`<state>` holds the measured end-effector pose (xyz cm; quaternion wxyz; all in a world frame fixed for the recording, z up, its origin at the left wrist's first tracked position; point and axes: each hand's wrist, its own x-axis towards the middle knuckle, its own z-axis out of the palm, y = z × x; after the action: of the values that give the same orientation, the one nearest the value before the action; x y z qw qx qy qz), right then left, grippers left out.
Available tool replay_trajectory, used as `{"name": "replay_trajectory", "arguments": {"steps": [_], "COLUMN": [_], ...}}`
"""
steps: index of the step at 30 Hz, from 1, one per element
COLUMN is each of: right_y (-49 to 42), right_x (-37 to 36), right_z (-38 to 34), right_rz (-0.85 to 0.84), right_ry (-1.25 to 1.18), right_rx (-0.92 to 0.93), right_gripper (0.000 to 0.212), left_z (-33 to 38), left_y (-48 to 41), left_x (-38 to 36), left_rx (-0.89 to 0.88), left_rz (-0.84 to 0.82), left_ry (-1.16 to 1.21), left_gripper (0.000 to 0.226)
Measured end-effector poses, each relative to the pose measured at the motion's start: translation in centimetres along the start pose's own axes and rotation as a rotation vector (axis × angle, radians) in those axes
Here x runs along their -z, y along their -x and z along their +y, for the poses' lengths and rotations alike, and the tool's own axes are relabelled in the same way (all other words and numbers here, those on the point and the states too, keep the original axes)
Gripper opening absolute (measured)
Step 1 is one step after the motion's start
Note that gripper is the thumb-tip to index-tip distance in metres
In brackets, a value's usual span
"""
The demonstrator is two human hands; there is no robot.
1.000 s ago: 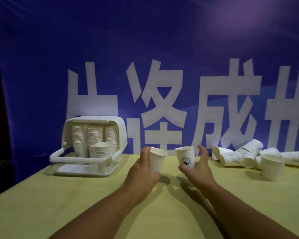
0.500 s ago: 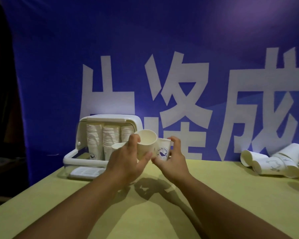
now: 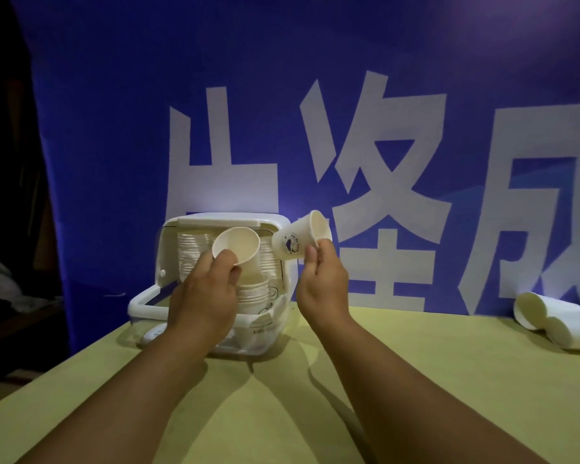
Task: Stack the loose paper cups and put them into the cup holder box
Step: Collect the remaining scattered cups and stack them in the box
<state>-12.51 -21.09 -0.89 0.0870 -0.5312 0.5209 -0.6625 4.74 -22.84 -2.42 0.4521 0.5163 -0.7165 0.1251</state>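
We see the left hand pinching a plain paper cup at its near rim, thumb and fingertips closed on the edge. The cup tilts with its mouth toward us. The right hand pinches a printed paper cup by the rim between thumb and forefinger. This cup lies sideways, mouth up and to the right, base just beside the left fingers' cup. We cannot tell whether the two cups touch.

Directly beyond the left fingers stands the open cup holder box, with tall stacked cups at its back and a short stack just below the held plain cup. Well to the right of the right fingers, loose paper cups lie on their sides on the yellow table, before a blue banner.
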Motion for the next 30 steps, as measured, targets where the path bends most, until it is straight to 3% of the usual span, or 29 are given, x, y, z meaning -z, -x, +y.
{"name": "replay_trajectory", "arguments": {"steps": [3, 8, 12, 15, 19, 21, 23, 25, 28, 30], "right_y": [-0.1, -0.1, 0.4, 0.8, 0.7, 0.8, 1.1, 1.3, 1.3, 1.2], "right_x": [-0.2, -0.2, -0.6, -1.3, -0.7, -0.5, -0.9, -1.3, -1.3, -1.2], "right_z": [0.1, -1.5, -2.7, -2.7, -2.9, -3.1, -3.2, -3.1, -2.8, -2.2], "right_rz": [-0.039, 0.040, -0.108, -0.241, -0.238, -0.260, -0.334, -0.358, -0.306, -0.334], "right_ry": [0.066, -0.011, 0.060, 0.265, 0.451, 0.574, 0.644, 0.563, 0.404, 0.437], "right_rx": [0.033, 0.100, 0.202, 0.236, 0.292, 0.347, 0.368, 0.283, 0.152, 0.128], "right_gripper": [0.014, 0.026, 0.025, 0.025, 0.024, 0.023, 0.021, 0.026, 0.038, 0.030], "left_z": [0.5, -0.1, 0.0, 0.2, 0.1, 0.1, 0.1, 0.1, 0.0, 0.1], "left_y": [-0.2, -0.1, 0.1, 0.1, 0.3, 0.5, 0.5, 0.5, 0.3, 0.4], "left_x": [-0.2, -0.9, -1.2, -1.2, -1.1, -1.1, -1.2, -1.3, -1.5, -1.6], "left_rx": [-0.029, -0.006, 0.100, 0.179, 0.237, 0.206, 0.127, 0.093, 0.151, 0.166], "left_rz": [-0.046, -0.165, -0.365, -0.355, -0.237, -0.205, -0.188, -0.192, -0.230, -0.243], "left_ry": [-0.035, -0.006, 0.128, 0.170, 0.282, 0.251, 0.200, 0.190, 0.230, 0.199], "left_gripper": [0.017, 0.018, 0.029, 0.057, 0.111, 0.121, 0.118, 0.109, 0.094, 0.080]}}
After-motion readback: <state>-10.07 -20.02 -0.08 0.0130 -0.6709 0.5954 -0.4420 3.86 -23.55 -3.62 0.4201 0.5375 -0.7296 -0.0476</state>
